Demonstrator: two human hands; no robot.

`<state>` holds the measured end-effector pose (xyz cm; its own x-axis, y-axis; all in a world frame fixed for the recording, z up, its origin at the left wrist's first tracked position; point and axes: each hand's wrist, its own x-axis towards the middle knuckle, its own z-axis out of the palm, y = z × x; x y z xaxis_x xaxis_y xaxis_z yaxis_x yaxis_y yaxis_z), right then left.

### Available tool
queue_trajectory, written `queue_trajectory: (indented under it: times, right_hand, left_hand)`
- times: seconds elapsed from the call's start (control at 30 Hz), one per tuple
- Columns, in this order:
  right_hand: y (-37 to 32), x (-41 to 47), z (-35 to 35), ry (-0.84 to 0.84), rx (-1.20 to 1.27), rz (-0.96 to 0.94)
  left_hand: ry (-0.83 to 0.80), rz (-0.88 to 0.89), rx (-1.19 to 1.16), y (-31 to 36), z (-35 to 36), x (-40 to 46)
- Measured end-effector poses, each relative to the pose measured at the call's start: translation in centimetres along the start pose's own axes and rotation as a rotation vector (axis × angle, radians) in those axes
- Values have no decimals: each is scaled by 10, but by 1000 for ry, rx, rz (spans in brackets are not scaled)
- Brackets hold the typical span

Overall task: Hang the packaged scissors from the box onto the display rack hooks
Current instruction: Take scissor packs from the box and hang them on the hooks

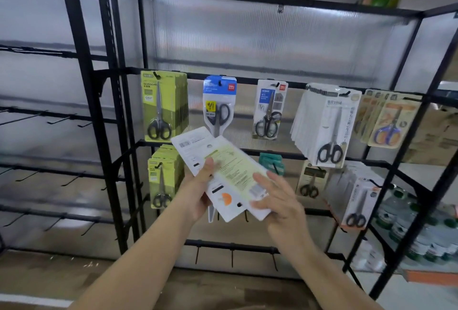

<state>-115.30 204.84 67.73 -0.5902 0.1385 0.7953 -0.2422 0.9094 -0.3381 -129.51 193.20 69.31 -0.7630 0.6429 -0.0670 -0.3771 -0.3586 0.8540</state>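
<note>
Before a black display rack [247, 81] of hanging scissors, the left hand [198, 193] grips a fanned stack of packs [223, 168], backs showing; the right hand [277, 198], fingers loosely spread, touches the top pack, probably to separate it for hanging.

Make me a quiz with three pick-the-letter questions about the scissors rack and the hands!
1. Where does the blue-topped scissors pack hang?
A. top row, second from left
B. bottom row
C. on the floor

2. What colour is the top-left scissors pack?
A. red
B. yellow-green
C. purple

3. What is the left hand doing?
A. hanging empty
B. touching a hook
C. holding a stack of packages

Answers: 1 A, it hangs right of the yellow-green pack on the upper bar. 2 B, its card is yellow-green. 3 C, its thumb lies on the fanned cards, while the right hand touches their edge.
</note>
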Motion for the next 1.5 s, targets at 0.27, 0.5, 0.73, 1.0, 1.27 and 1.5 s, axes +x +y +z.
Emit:
queue_trajectory:
  times: [0.27,0.5,0.73,1.0,1.27,1.5]
  right_hand:
    - [9,-18,11,-74,-395,29]
    - [18,-42,28,-236,23,402]
    - [20,-38,67,-124,489,943]
    - [4,-3,138,-22,1397,1511]
    - [-14,18,216,-128,1480,1616]
    - [-13,23,262,-65,1500,1709]
  left_hand:
    - [60,54,-101,-19,0,7]
    - [153,-49,-27,-55,-25,6]
    - [312,-83,-92,-67,-70,-6]
    - [432,-22,-68,-36,-139,-4]
    - [522,-17,-55,-8,-205,-2]
    - [468,-37,-79,6,-227,9]
